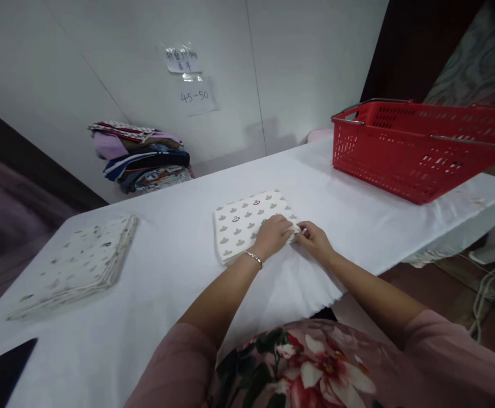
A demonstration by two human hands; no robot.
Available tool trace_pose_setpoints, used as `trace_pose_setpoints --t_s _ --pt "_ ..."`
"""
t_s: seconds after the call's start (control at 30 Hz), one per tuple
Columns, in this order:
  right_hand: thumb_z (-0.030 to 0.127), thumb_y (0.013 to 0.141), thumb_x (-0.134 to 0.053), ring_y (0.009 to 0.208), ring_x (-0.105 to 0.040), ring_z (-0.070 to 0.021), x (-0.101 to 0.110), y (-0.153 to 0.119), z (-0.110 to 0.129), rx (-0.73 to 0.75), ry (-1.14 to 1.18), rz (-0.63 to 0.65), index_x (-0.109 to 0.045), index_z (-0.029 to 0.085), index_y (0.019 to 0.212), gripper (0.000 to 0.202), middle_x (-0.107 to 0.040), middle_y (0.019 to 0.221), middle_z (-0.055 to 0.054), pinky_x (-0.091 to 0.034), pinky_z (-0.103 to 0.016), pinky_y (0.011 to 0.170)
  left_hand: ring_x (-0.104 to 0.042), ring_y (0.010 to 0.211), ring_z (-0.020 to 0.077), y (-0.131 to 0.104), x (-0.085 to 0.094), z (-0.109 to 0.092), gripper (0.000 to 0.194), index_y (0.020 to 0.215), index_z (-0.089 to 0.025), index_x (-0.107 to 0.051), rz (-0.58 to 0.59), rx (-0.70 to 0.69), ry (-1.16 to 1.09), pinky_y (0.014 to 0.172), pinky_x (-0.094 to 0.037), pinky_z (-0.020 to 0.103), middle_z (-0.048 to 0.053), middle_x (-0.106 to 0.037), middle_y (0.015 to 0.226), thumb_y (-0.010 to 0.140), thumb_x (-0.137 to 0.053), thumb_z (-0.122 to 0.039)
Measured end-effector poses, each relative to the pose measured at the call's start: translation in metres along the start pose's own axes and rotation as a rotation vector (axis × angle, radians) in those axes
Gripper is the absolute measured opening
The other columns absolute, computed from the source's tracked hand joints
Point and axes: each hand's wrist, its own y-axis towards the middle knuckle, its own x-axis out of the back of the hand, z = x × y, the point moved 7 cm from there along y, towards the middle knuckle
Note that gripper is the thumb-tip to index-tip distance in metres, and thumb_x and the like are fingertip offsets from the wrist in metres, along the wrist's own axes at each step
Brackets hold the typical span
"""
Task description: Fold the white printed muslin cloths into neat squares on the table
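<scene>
A folded white cloth (pixel 247 218) printed with grey cloud-like shapes and small anchors lies on the white-covered table (pixel 174 255) in front of me. My left hand (pixel 274 235), with a silver bracelet at the wrist, rests over its near right part, fingers curled at the right edge. At that same corner, my right hand (pixel 314 241) pinches the layered edge between thumb and fingers. The left thumb is hidden. Further left lies a larger folded white cloth (pixel 81 260) with small dark prints, apart from both hands.
A red plastic basket (pixel 383 150) with metal handles stands at the table's right back. Beyond the far edge is a stack of folded clothes (pixel 145 156). A dark flat object (pixel 7 371) lies at the near left. Handwritten paper notes (pixel 196 95) hang on the wall.
</scene>
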Motion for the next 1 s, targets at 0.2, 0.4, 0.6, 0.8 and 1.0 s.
trace_pose_setpoints --t_s 0.2,0.4,0.6,0.8,1.0 --pt "0.028 0.078 -0.053 0.059 -0.05 -0.0114 0.002 -0.001 0.002 0.003 -0.028 -0.01 -0.059 0.022 0.097 0.02 -0.061 0.083 0.001 -0.042 -0.025 0.058 -0.055 0.091 0.0164 0.013 -0.009 -0.01 0.018 0.09 -0.022 -0.064 0.106 -0.033 0.1 0.078 -0.044 0.028 0.002 -0.061 0.093 0.09 -0.046 -0.025" --pt "0.027 0.078 -0.051 0.06 -0.051 -0.0119 0.001 0.0 0.002 -0.001 -0.048 0.002 -0.059 0.022 0.101 0.025 -0.062 0.087 0.0 -0.042 -0.026 0.059 -0.057 0.088 0.018 0.018 -0.012 -0.016 0.023 0.089 -0.016 -0.065 0.19 -0.066 0.256 0.078 -0.043 0.03 0.006 -0.062 0.091 0.091 -0.043 -0.022" --pt "0.025 0.077 -0.05 0.063 -0.052 -0.0122 0.002 -0.001 0.003 -0.014 -0.086 -0.003 -0.059 0.022 0.098 0.023 -0.061 0.087 0.0 -0.042 -0.026 0.061 -0.056 0.089 0.0207 0.014 -0.02 -0.024 0.017 0.093 -0.012 -0.062 0.118 -0.189 0.356 0.078 -0.042 0.033 0.008 -0.061 0.09 0.089 -0.047 -0.019" --pt "0.024 0.076 -0.05 0.062 -0.051 -0.0122 0.001 -0.001 0.0 -0.017 -0.089 -0.005 -0.058 0.022 0.099 0.024 -0.06 0.087 0.0 -0.042 -0.026 0.061 -0.054 0.087 0.0199 0.003 -0.028 -0.017 0.017 0.093 -0.015 -0.061 0.092 -0.206 0.36 0.072 -0.041 0.031 0.007 -0.06 0.09 0.091 -0.045 -0.021" --pt "0.028 0.078 -0.051 0.061 -0.051 -0.013 0.004 -0.002 0.002 0.01 -0.109 -0.018 -0.059 0.021 0.099 0.023 -0.06 0.086 -0.001 -0.043 -0.028 0.063 -0.054 0.086 0.0185 -0.01 -0.013 -0.006 0.023 0.091 -0.019 -0.064 0.061 -0.158 0.236 0.073 -0.043 0.031 0.005 -0.063 0.09 0.093 -0.042 -0.024"
